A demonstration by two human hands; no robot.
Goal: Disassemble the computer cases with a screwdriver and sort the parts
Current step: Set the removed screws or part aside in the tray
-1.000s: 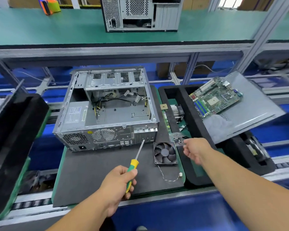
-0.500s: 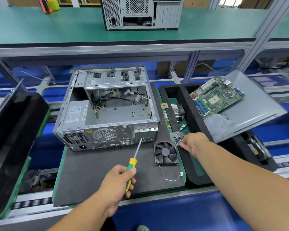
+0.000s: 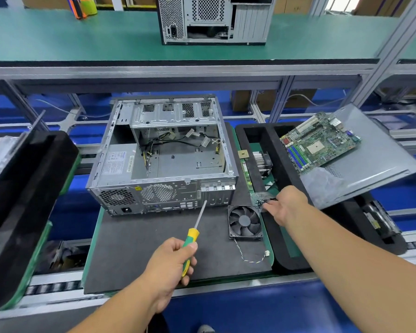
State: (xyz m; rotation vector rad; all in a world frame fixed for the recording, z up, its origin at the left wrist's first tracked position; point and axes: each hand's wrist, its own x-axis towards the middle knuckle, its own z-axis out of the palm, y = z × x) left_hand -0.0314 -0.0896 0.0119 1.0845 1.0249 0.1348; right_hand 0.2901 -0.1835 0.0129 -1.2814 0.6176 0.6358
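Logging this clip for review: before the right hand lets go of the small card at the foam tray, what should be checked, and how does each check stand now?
1. Right hand pinches small green expansion card: ok.
2. Card over black foam tray: ok.
3. Card seated in a slot: cannot tell.
4. Left hand grips yellow-green screwdriver: ok.
5. Screwdriver tip off open grey computer case: cannot tell.
6. Black square fan lies flat on dark mat: ok.

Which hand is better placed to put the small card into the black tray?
The right hand: it already pinches the small card at the black tray edge. The left hand grips the screwdriver, farther away.
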